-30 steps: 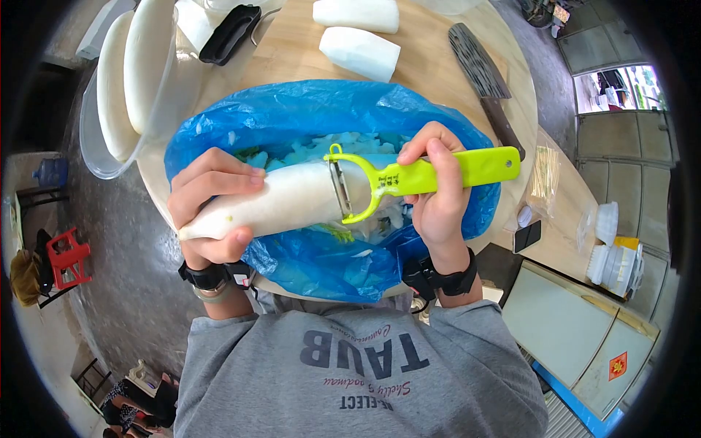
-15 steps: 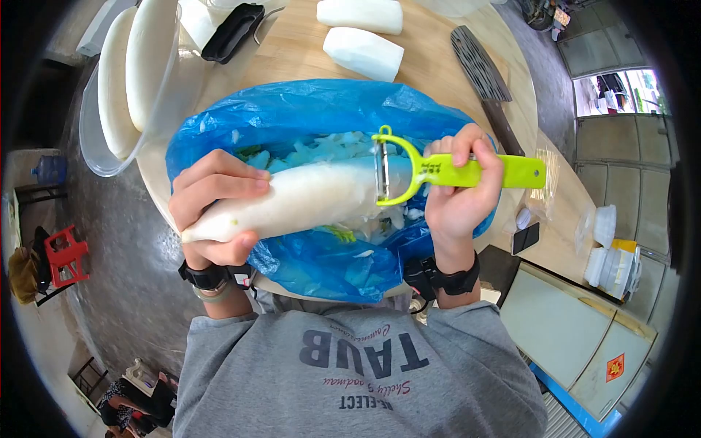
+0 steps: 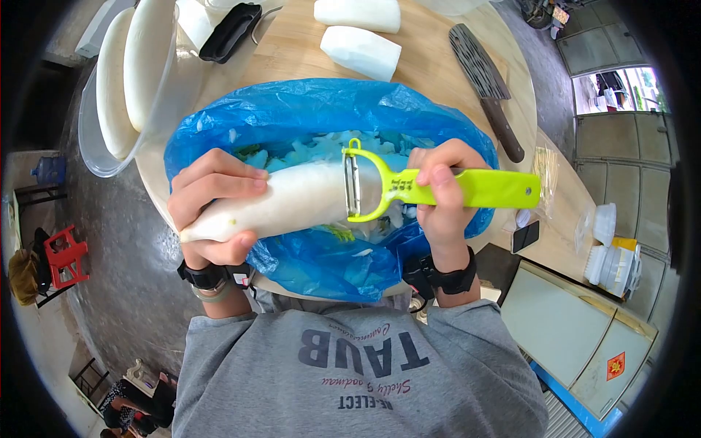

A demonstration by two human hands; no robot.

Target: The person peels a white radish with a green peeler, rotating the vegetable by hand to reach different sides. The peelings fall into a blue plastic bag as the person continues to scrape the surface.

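Note:
My left hand (image 3: 217, 204) is wrapped round the narrow end of a long white radish (image 3: 292, 201), which lies slantwise above a blue plastic bag (image 3: 307, 98). My right hand (image 3: 445, 193) grips the handle of a bright green peeler (image 3: 504, 188). The peeler's metal blade sits across the radish's upper surface, toward its thick right end. Inside the opened bag are pale peelings (image 3: 321, 150) with a few green bits. The far tip of the radish is partly covered by the peeler's head.
Two peeled white radish pieces (image 3: 361, 52) lie on a wooden board beyond the bag. A cleaver (image 3: 485, 80) rests at the right. Two whole radishes (image 3: 117, 87) stand in a clear bowl (image 3: 91, 146) at the left. A phone (image 3: 526, 237) lies right of the bag.
My right hand has drawn the peeler leftward along the radish, toward my left hand. The left hand and the radish have stayed nearly in place.

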